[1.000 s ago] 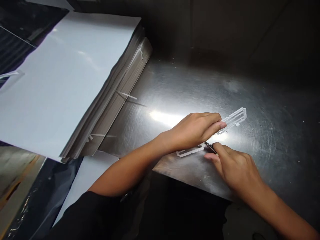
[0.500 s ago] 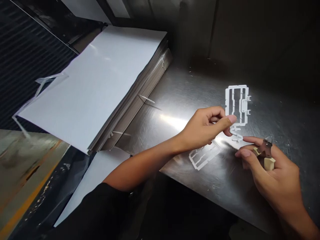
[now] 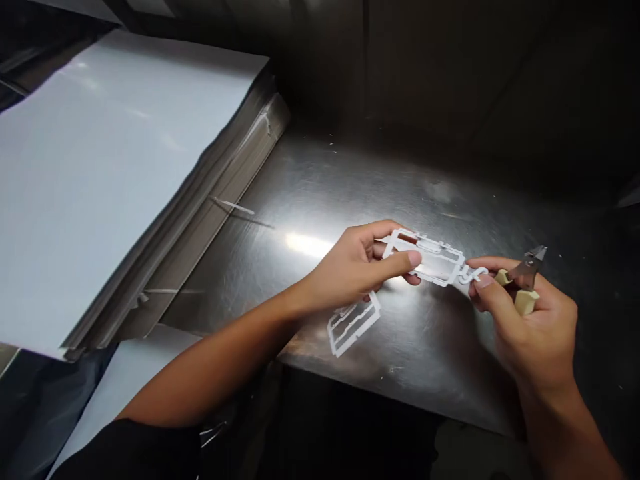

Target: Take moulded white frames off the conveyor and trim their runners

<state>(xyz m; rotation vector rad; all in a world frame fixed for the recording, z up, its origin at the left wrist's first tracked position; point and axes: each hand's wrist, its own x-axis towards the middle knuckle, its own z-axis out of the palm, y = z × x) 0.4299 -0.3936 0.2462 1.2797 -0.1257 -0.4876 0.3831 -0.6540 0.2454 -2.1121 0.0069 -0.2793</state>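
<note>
Where steel table [image 3: 440, 353] gleams, stacked sheets [image 3: 115, 173], sprue [image 3: 435, 263]

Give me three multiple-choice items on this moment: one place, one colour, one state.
1. Where does the loose plastic frame lie? A) on the steel table B) on the stack of white sheets C) on the floor
2. What colour are the handles of the cutters in the right hand? A) black B) cream C) red
3. What is the left hand doing? A) lying flat B) holding the cutters C) holding a white plastic frame

1 A, below the left hand. 2 B, cream grips show. 3 C, fingers grip it.
</note>
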